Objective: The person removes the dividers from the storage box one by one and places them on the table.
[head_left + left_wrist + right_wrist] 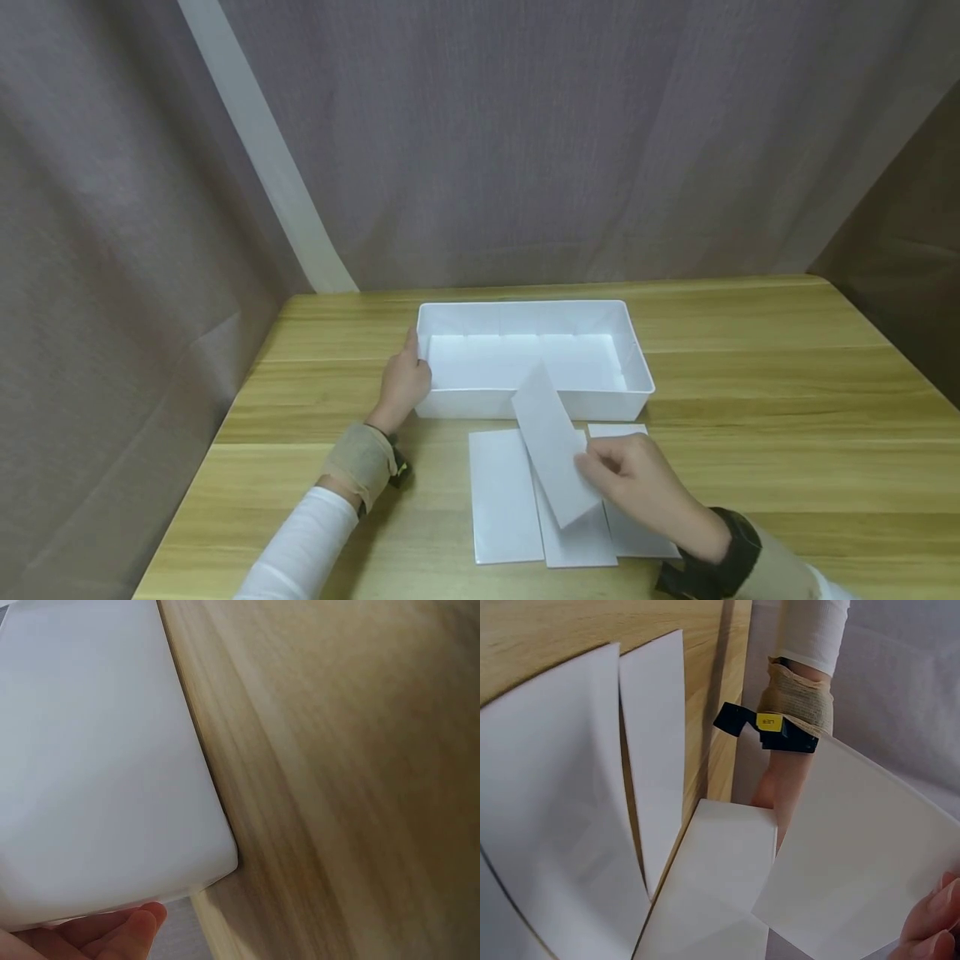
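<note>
A long white plastic bin (480, 405) stands on the table with its open top up. My left hand (406, 380) holds its left end, thumb near the front corner; in the left wrist view the fingers (135, 934) curl against the bin's end wall. My right hand (637, 482) pinches a white rectangular panel (551, 450) by its right edge. The panel is tilted, its far end overlapping the bin's front wall in the head view. Below it lie three similar panels: a left one (506, 504), a middle one (579, 543) and a right one (632, 535) partly hidden by my hand.
The wooden table (795, 400) extends to both sides of the bin. A grey curtain (525, 150) hangs behind the table's back edge, with a pale strip (270, 158) running down it at the left. Each wrist wears a strapped-on camera.
</note>
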A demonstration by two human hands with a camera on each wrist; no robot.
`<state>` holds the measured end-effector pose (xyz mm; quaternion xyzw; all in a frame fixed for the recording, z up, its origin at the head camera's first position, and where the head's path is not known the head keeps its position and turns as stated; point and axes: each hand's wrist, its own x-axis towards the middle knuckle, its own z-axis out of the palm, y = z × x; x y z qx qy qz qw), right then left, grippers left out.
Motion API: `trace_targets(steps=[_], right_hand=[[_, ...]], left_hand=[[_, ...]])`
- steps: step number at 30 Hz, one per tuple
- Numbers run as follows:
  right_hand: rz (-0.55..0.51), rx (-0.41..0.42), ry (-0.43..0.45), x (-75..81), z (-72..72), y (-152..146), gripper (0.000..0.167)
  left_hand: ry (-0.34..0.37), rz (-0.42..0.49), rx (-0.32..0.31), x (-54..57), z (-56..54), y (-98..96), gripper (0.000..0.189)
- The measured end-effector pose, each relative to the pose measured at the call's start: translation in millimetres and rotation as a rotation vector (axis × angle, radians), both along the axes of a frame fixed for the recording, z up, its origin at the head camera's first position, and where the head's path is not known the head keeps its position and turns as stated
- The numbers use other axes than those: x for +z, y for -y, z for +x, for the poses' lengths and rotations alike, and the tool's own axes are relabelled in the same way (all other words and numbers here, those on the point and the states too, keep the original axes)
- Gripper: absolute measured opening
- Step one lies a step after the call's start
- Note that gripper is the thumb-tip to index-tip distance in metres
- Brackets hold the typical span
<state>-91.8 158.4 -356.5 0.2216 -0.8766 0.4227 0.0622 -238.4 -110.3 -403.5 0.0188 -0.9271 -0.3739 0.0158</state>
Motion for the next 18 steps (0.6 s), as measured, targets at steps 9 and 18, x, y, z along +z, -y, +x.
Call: trace_targets(steps=[9,18], right_hand=[[0.039,-0.013,-0.006,-6.8,3.0,-6.6,0.038],[0.079,-0.021,-0.003,-13.0,5.2,-11.9,0.038]], left_hand=[[-0.016,-0.006,-0.004,-1.6,-0.6,0.3,0.057],[-0.017,-0.008,0.004,-1.8,-1.1,0.6,0.058]])
